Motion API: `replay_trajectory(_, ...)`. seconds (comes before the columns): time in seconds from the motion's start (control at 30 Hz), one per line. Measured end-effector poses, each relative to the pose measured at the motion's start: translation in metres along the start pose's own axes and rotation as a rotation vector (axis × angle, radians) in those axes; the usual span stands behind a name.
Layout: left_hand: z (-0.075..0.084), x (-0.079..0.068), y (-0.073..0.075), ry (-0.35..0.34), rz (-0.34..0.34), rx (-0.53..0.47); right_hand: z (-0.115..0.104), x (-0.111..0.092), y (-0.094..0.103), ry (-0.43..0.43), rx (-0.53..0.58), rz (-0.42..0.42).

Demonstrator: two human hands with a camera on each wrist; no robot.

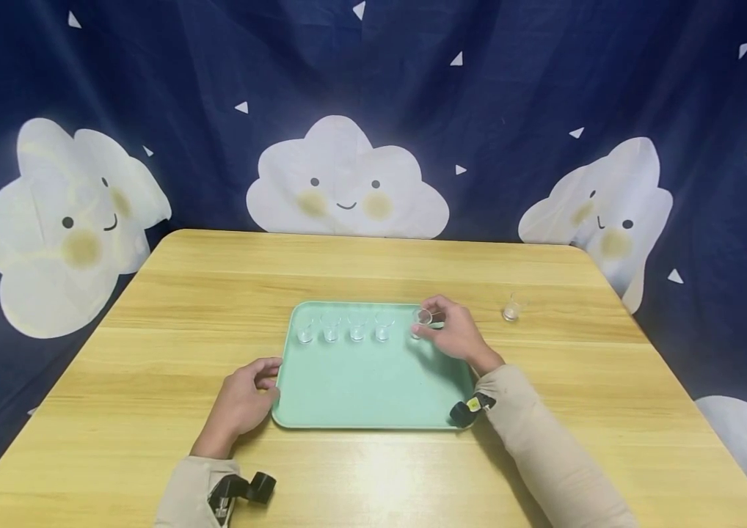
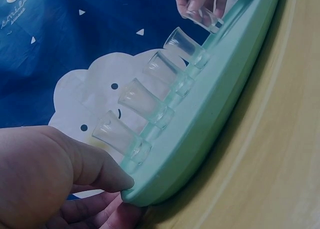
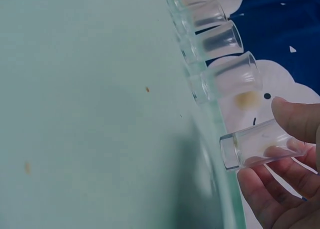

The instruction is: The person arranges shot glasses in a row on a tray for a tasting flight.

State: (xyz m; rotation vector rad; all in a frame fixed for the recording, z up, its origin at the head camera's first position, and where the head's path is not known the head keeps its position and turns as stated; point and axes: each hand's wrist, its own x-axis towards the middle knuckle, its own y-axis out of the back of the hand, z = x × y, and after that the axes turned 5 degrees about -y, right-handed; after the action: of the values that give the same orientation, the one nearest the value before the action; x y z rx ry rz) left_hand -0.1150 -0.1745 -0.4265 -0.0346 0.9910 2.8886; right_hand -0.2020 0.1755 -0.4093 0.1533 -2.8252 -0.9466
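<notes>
A green tray [image 1: 373, 396] lies on the wooden table. Along its far side stand several clear shot glasses [image 1: 356, 330] in a row, upright and side by side. My right hand [image 1: 456, 334] holds another shot glass [image 3: 262, 145] between thumb and fingers, at the right end of that row. In the right wrist view, its thick base is over the tray by the far rim; I cannot tell whether it touches. My left hand [image 1: 244, 400] grips the tray's left edge, the thumb [image 2: 107, 171] on the rim and the fingers lower down.
One more shot glass [image 1: 511, 311] stands on the table [image 1: 585, 352], right of the tray and beyond my right forearm. A dark blue curtain [image 1: 413, 88] with white clouds hangs behind the table. Each sleeve carries a small black wrist camera [image 1: 241, 490].
</notes>
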Motion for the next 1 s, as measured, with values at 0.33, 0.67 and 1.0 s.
replay_trajectory(0.33,-0.003,-0.001,-0.001,0.009,-0.003,0.015,0.000,0.001,-0.009,0.026,-0.011,-0.026)
replay_trajectory(0.67,-0.001,0.002,-0.001,-0.020,0.000,0.007,-0.001,0.005,-0.011,0.028,-0.025,-0.023)
replay_trajectory(1.0,-0.002,0.001,-0.001,-0.017,0.005,0.021,-0.003,0.005,-0.012,0.033,-0.017,-0.043)
